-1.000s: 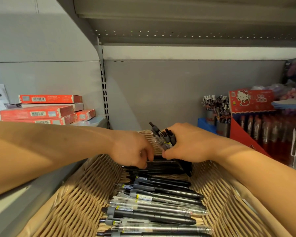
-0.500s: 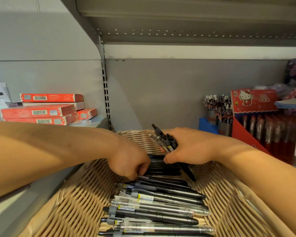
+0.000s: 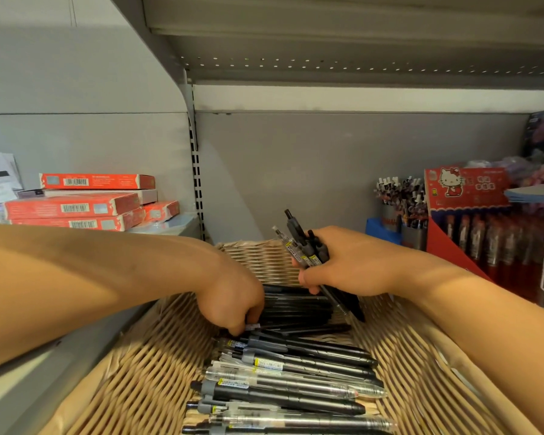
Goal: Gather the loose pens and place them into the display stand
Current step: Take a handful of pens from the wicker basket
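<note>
A woven tan basket (image 3: 145,368) holds several black and clear pens (image 3: 292,375) lying side by side along its middle. My right hand (image 3: 343,265) grips a bundle of several pens (image 3: 302,243), their clicker ends pointing up and left above the basket's far end. My left hand (image 3: 233,296) reaches down into the pile at the basket's middle, fingers curled and pinching the end of a dark pen (image 3: 292,321). The fingertips are partly hidden by the hand.
Red flat boxes (image 3: 76,202) are stacked on the left shelf. A red cartoon-cat pen display (image 3: 471,215) stands at the right, with cups of pens (image 3: 399,202) beside it. A grey shelf back wall and a shelf overhead (image 3: 327,58) close in the space.
My left hand has moved down and nearer, deeper into the pen pile. My right hand keeps the bundle, lifted slightly toward the basket's far edge.
</note>
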Available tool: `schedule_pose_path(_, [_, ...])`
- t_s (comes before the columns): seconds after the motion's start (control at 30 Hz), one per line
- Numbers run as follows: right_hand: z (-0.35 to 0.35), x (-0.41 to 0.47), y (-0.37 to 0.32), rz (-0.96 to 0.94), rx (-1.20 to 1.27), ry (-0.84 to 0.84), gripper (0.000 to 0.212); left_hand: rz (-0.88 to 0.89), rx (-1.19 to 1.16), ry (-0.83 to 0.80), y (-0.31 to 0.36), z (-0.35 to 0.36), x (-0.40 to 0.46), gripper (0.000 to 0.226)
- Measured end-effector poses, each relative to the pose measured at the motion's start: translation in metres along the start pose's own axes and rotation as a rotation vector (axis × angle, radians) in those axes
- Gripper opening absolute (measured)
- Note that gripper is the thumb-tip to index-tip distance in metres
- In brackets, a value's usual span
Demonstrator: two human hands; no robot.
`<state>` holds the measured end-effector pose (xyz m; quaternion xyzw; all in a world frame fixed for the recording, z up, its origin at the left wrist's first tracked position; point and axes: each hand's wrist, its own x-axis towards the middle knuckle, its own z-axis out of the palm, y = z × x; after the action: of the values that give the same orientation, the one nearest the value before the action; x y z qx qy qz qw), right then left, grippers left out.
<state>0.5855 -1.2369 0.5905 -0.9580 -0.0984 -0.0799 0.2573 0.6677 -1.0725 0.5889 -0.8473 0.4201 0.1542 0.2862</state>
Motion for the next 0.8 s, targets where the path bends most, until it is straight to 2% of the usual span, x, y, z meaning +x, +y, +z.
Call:
schedule_pose_path(0.17, [0.001,-0.003,-0.004,-0.016,0.126,0.041,0.013,0.013,-0.051,0.059,0.001,-0.001,-0.002,0.031])
schedule_pose_path(0.27, [0.002,-0.005,-0.007,-0.018,0.162,0.025,0.016,0.012,-0.177,0.244,-0.001,-0.006,-0.004,0.030])
schedule_pose_path(0.37, [0.005,-0.003,-0.004,0.019,0.057,-0.039,0.017,0.023,-0.354,0.436,-0.005,-0.011,-0.003,0.019])
schedule_pose_path(0.5, [0.005,0.001,-0.001,0.069,0.024,-0.049,0.025,0.089,-0.617,0.586,-0.010,-0.015,-0.001,0.010])
schedule_pose_path(0.6, [0.005,0.001,-0.001,0.085,0.044,-0.005,0.017,0.128,-0.804,0.689,-0.011,-0.016,0.001,0.019])
schedule_pose_path(0.7, [0.006,0.002,0.000,0.107,0.046,0.019,0.016,0.181,-1.008,0.730,-0.010,-0.016,0.001,0.024])
schedule_pose_path(0.8, [0.006,0.001,-0.001,0.098,0.052,0.010,0.013,0.271,-1.099,0.669,-0.009,-0.013,-0.003,0.031])
